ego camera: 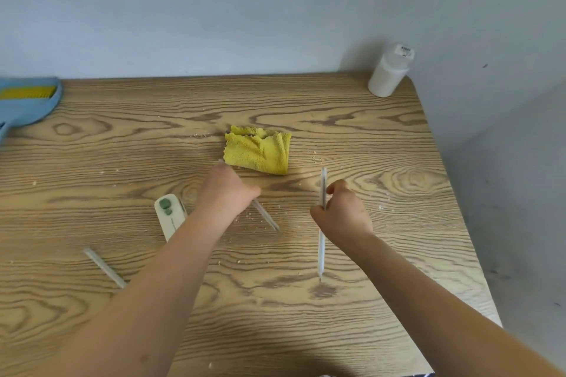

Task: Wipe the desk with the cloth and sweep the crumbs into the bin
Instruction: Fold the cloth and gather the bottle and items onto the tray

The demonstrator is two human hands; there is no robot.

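1. Yellow cloth (258,151) lies crumpled at bench (398,254) centre, crumbs (260,217) scattered around.
2. Left hand (228,190) grips a pen (266,217) at cloth's 7 o'clock.
3. Right hand (341,211) grips another pen (321,242) at cloth's 5 o'clock.

You can read no text: the label on the white bottle (389,73), upper right, is too blurred.

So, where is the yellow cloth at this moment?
In the head view, the yellow cloth lies crumpled near the middle of the desk, just beyond the left hand. Neither hand touches it; the white bottle stands at the far right corner.
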